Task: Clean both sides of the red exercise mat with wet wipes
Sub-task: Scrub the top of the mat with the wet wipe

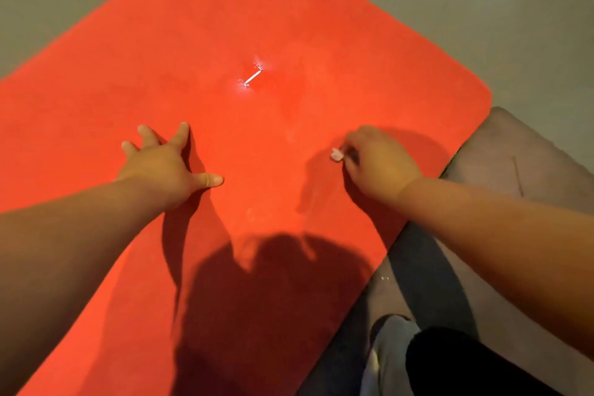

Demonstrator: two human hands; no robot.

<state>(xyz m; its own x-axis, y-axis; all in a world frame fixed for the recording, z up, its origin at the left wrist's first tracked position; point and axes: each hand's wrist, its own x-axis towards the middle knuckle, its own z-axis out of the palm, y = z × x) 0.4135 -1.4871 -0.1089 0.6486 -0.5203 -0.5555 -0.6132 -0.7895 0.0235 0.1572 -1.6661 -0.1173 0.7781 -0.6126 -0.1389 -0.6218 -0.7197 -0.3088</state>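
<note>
The red exercise mat [244, 26] lies flat on the floor and fills most of the view, with a bright reflection of a ceiling light near its middle. My left hand [164, 159] rests flat on the mat with fingers spread. My right hand [377, 161] is curled over a small wadded white wet wipe [337, 155] and presses it against the mat; only a bit of the wipe shows past the fingers. Damp streaks show on the mat around and ahead of the right hand.
Grey floor [514, 10] surrounds the mat. A brownish-grey floor rug [520, 151] lies at the mat's right corner. My leg in dark clothing [450, 363] and a light cloth [390, 354] are at the lower right. My shadow falls across the mat's near part.
</note>
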